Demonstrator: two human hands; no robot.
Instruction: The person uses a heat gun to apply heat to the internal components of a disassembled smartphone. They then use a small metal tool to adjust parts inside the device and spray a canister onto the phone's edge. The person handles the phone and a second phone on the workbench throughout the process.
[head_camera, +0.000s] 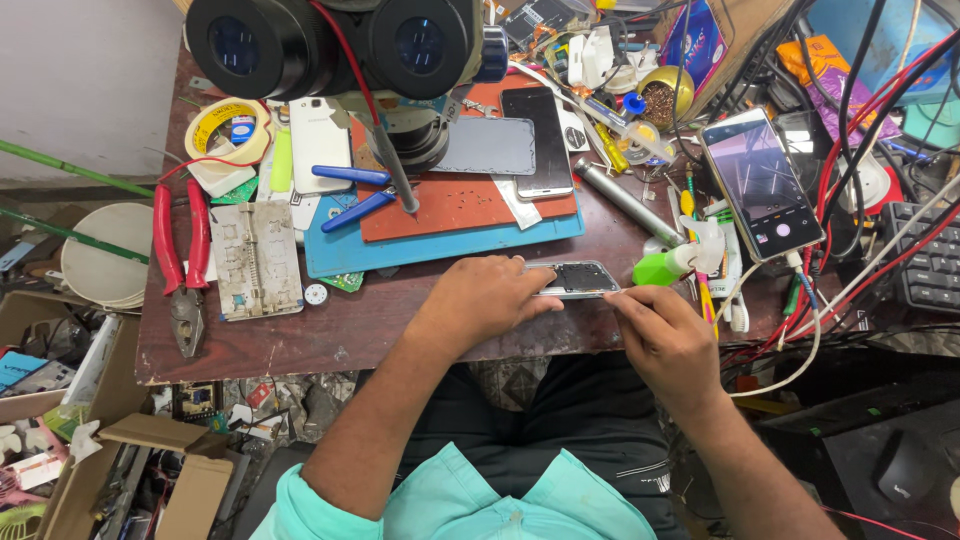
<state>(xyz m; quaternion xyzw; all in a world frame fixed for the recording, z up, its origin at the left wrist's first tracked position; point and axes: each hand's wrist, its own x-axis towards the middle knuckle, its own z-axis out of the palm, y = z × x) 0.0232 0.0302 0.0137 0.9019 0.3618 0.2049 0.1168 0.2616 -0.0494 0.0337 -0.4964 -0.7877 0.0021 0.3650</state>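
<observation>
Fingers (540, 296) of both hands on a flat phone frame (578, 278) (glossy, rounded corners).

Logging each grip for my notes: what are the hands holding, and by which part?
The left hand holds a silver, dark-centred phone frame by its left end; the right hand pinches its right edge.

On the brown wooden table (300, 335) lie red-handled pliers (180, 250), a yellow roll of tape (228, 128) and a white phone (319, 143) turned face down. A blue and red work mat (440, 225) carries blue-handled tweezers (355, 195) and a black phone (538, 140). A lit phone (762, 185) rests at the right, near a black keyboard (930, 255).
</observation>
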